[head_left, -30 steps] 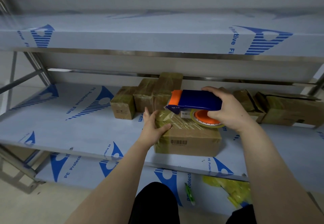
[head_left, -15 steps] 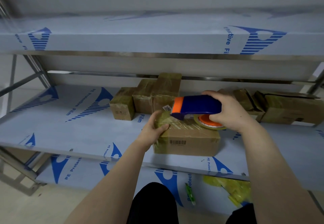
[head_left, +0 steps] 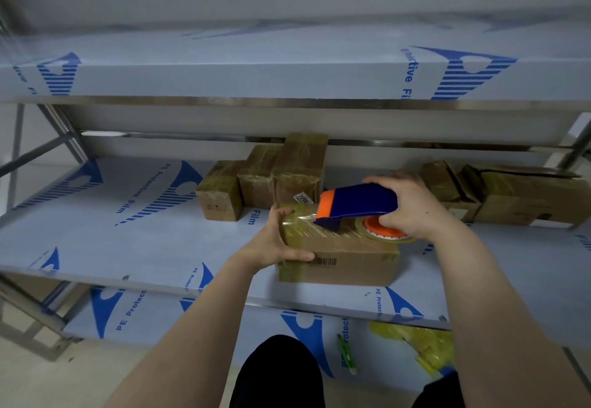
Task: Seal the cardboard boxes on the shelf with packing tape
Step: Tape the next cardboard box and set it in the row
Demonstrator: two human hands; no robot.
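A brown cardboard box (head_left: 348, 263) with a barcode on its front lies near the front edge of the middle shelf (head_left: 128, 247). My left hand (head_left: 275, 241) grips its left end, thumb on the front face and fingers over the top. My right hand (head_left: 412, 206) holds a blue and orange tape dispenser (head_left: 355, 204) with its orange tape roll, tilted so that its front end touches the taped top of the box near the left side.
Three taped boxes (head_left: 265, 180) stand in a row behind, at the shelf's back. More boxes (head_left: 524, 196) lie to the right, one with a loose flap. An upper shelf (head_left: 287, 68) overhangs. Yellow wrapping (head_left: 422, 347) and a green pen lie on the lower shelf.
The dispenser has come down and tipped forward onto the box top. My left hand has slid from the top of the box to clasp its left end.
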